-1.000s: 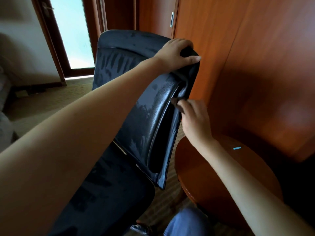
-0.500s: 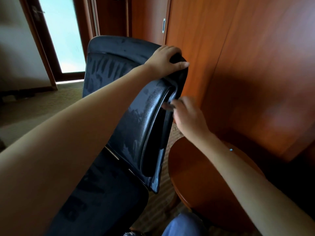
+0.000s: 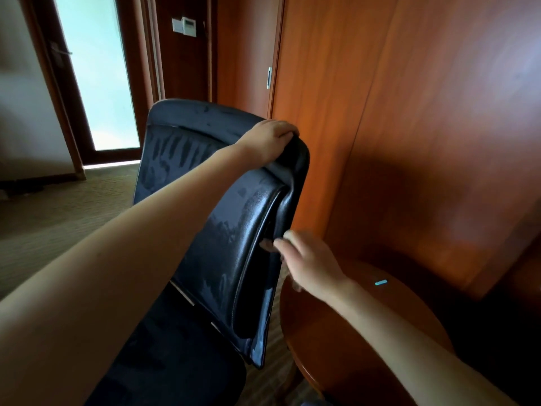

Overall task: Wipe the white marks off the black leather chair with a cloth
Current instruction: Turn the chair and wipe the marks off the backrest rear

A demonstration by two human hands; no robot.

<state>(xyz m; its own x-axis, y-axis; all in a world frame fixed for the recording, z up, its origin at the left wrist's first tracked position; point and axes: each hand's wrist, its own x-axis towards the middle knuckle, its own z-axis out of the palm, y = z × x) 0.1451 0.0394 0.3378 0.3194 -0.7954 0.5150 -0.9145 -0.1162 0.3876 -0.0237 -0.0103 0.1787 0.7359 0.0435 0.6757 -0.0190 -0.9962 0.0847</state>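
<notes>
chair (image 3: 234,244) | left hand (image 3: 268,139) fingers grip top corner | right hand (image 3: 310,262) fingers at side edge, hold unclear

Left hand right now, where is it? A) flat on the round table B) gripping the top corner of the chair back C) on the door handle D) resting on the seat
B: the left hand curls over the top corner of the chair back, with its fingers wrapped over the edge.

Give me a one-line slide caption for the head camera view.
Left hand grips the top corner of the smudged chair; right hand reaches its side edge, beside a round table.
</notes>
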